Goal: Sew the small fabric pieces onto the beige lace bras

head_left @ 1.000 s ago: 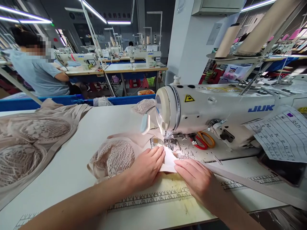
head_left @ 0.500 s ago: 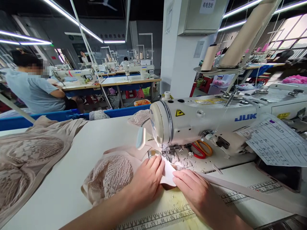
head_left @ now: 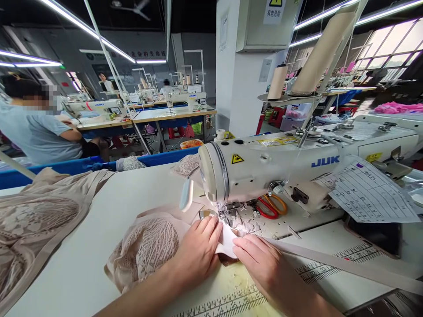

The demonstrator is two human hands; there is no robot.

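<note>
Beige lace bra [head_left: 152, 246] fabric lies bunched left of the needle, its pale smooth edge [head_left: 228, 242] running under the presser foot [head_left: 223, 215]. With fingers together and bent down, my left hand [head_left: 200, 246] grips the fabric just in front of the foot; its thumb is hidden. My right hand [head_left: 261, 259] pinches the near right edge of the same piece between thumb and fingers. From beside the right hand a long beige strip [head_left: 333, 260] stretches off to the right. The white sewing machine [head_left: 264, 163] stands over the work, needle area lit.
Red-handled scissors [head_left: 268, 209] and fabric scraps [head_left: 246, 224] lie by the machine base. More lace pieces [head_left: 39, 220] are heaped at left. A written paper sheet [head_left: 370, 189] hangs at right above a dark phone-like object [head_left: 373, 235]. A co-worker [head_left: 39, 119] sits beyond the blue trough.
The view has shifted slightly, so the machine and table sit a little further left. Both hands keep nearly the same place on the fabric.
</note>
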